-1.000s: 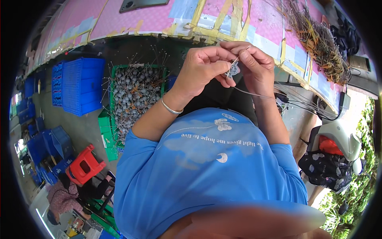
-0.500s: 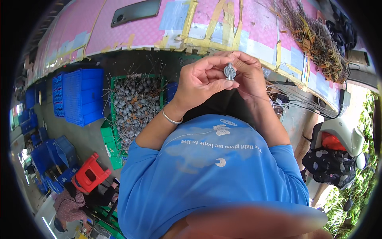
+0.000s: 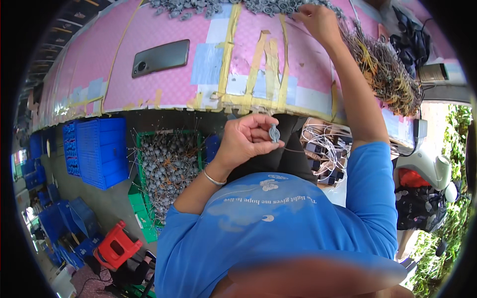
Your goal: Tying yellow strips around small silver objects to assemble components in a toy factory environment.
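Observation:
My left hand (image 3: 246, 138), with a bracelet on its wrist, pinches a small round grey plastic part (image 3: 274, 133) between thumb and fingers, just off the table's near edge. A thin wire trails to the right from below it. My right arm stretches across the table, and my right hand (image 3: 320, 25) is at the far side, its fingers bent together at the edge of a heap of grey plastic parts (image 3: 268, 7). What its fingertips hold, if anything, is too small to make out. Right of that hand lies a bundle of thin wires (image 3: 385, 69) with brownish ends.
A dark phone (image 3: 160, 58) lies on the pink, taped tabletop (image 3: 119, 74). Below left stand a green crate (image 3: 169, 174) of grey parts with wires sticking out, blue crates (image 3: 102, 153) and a red stool (image 3: 117, 246). White cables (image 3: 325, 149) hang under the table's right side.
My right hand has left the grey part and reached out to the heap at the far side. The left hand still holds its part, now lower in view. More of the tabletop shows.

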A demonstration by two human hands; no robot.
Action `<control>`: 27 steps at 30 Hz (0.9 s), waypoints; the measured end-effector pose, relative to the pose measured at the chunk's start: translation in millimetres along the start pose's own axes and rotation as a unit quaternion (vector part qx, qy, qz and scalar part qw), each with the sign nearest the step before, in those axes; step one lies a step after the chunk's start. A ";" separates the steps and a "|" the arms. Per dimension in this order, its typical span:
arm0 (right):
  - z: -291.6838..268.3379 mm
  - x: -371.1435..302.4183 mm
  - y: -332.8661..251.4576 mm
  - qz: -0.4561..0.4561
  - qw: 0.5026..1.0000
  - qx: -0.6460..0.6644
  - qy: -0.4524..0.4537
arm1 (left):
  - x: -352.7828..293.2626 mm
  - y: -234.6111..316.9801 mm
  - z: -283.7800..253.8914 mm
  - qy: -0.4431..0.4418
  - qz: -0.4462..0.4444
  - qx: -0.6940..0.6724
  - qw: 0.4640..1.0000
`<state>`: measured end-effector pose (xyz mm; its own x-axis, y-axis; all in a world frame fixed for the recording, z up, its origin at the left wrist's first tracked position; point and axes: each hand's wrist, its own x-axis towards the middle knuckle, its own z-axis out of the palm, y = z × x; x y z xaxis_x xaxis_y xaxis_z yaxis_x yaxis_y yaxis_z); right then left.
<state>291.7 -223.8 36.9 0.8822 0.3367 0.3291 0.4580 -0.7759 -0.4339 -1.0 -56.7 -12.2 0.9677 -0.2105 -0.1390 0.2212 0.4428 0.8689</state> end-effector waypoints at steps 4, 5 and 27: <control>20.6 25.1 23.6 -0.090 0.986 -0.140 -0.003 | 1.2 10.0 -1.0 -0.002 -0.039 0.055 0.998; 15.3 25.0 16.4 -0.072 0.985 -0.159 -0.007 | 0.5 10.4 -3.3 0.001 -0.037 0.055 0.998; -21.9 -90.2 26.8 -0.169 0.983 -0.006 -0.069 | -34.8 0.3 9.7 0.010 0.025 0.016 1.000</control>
<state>222.0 -286.7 14.0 0.6871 0.6446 0.3352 0.7266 -0.6133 -0.3098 -35.8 -57.7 -2.5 0.9797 -0.1711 -0.1042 0.1686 0.4236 0.8900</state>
